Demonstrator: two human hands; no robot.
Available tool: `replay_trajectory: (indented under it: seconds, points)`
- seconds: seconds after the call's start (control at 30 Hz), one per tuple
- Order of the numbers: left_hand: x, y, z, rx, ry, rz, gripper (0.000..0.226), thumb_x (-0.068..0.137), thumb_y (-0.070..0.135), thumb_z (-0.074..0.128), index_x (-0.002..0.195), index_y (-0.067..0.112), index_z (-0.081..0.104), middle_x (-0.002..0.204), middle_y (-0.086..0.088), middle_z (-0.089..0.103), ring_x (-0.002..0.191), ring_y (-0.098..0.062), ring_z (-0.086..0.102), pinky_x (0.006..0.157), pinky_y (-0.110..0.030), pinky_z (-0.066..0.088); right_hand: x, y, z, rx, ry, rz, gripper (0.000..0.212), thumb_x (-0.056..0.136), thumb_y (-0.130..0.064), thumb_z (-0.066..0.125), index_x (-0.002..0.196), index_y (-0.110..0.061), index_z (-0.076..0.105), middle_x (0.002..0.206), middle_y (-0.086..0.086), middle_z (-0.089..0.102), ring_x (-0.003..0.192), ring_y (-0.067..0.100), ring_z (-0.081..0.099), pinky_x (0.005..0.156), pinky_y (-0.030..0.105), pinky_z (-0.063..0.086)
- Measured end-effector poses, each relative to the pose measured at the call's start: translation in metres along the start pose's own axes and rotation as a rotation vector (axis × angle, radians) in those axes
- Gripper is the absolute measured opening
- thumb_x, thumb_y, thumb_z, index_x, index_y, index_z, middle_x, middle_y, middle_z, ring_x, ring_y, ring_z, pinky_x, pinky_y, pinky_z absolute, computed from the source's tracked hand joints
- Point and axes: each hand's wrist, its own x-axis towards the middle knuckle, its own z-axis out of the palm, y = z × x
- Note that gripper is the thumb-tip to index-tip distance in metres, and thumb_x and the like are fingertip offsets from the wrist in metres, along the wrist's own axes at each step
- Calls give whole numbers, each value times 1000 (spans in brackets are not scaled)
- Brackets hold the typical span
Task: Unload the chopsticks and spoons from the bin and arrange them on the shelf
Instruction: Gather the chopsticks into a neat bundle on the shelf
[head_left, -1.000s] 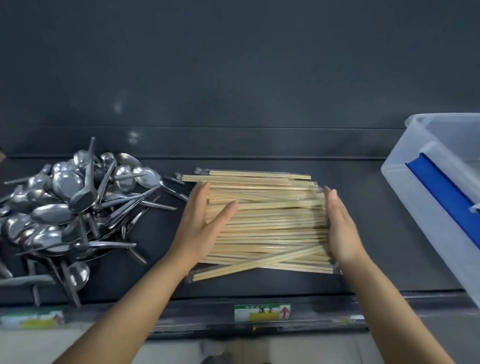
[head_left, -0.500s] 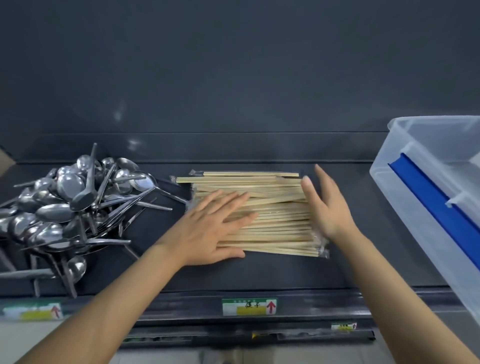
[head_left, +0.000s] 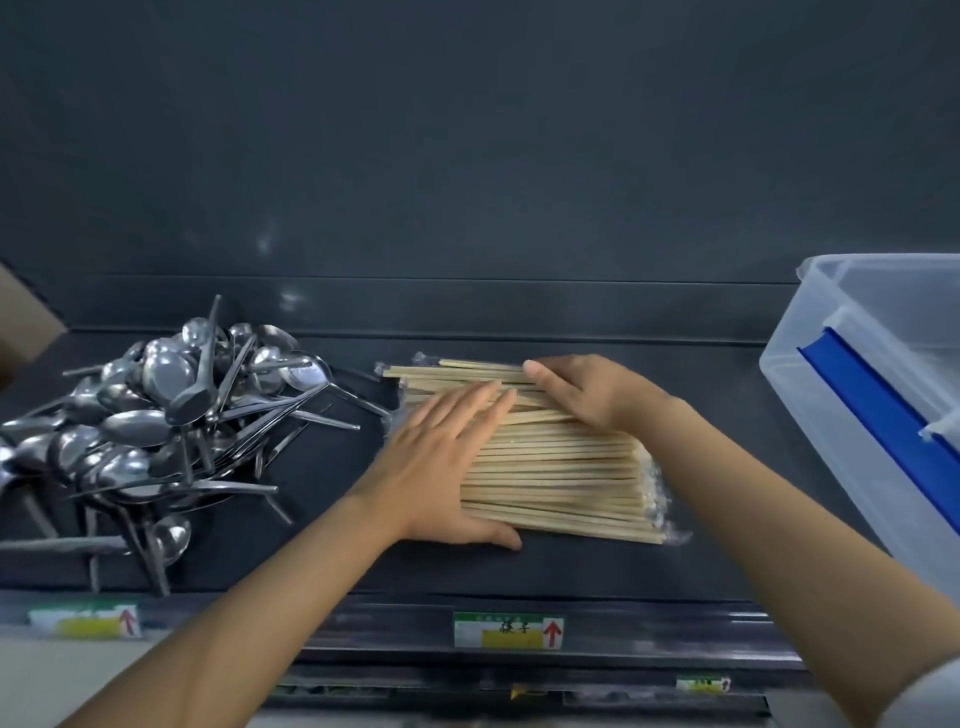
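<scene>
on matte shelf (head_left: 571, 569), slim wooden chopsticks (head_left: 561, 478) lie flat

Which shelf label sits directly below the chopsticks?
The middle label, straight below the chopsticks; the left label sits under the spoons, the small label lower right.
</scene>
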Motion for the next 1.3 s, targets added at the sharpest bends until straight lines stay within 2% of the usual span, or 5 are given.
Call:
replay_trajectory:
  seconds: [0.3, 0.5, 0.67, 0.77, 1.3]
  points:
    - [17, -18, -4, 21, -137, -84, 104, 69, 90, 15, 152, 32, -8, 160, 5, -2, 146, -16, 2, 119, -41, -1, -73, 32, 17, 318, 238, 296, 64, 98, -53, 22, 148, -15, 31, 153, 6, 34, 142, 20, 25, 110, 28, 19]
    - [17, -25, -4, -38, -132, 90, 53, 91, 61, -1, 142, 54, -12, 156, 16, -20, 144, -6, -18, 116, -33, -12, -111, 28, 47, 382, 169, 280, 128, 57, -94, 41, 152, -24, -10, 160, -8, -4, 144, 5, -11, 115, 27, -7]
    - [17, -30, -3, 1, -140, 118, 71, 86, 74, 8, 144, 45, -21, 153, 13, -31, 141, -7, -27, 116, -33, -16, -117, 29, 46, 285, 117, 208, 158, 43, -71, 77, 126, -33, -52, 149, -20, 5, 139, 1, -1, 120, 34, 0]
    - [16, -32, -5, -4, -189, 39, 88, 76, 85, 17, 145, 45, -19, 156, 14, -22, 145, -9, -17, 116, -32, -12, -112, 34, 44, 93, 268, 153, 146, 50, -78, 68, 142, -29, -35, 140, -8, 47, 127, 18, 46, 109, 33, 34]
    - [44, -27, -7, -229, 97, -359, 63, 96, 57, 30, 149, 25, 28, 158, 3, 19, 144, -20, 13, 115, -46, 12, -68, 40, 31, 620, 432, 274, 85, 87, -64, 46, 153, -25, 10, 158, -10, 17, 143, 9, 20, 118, 32, 16]
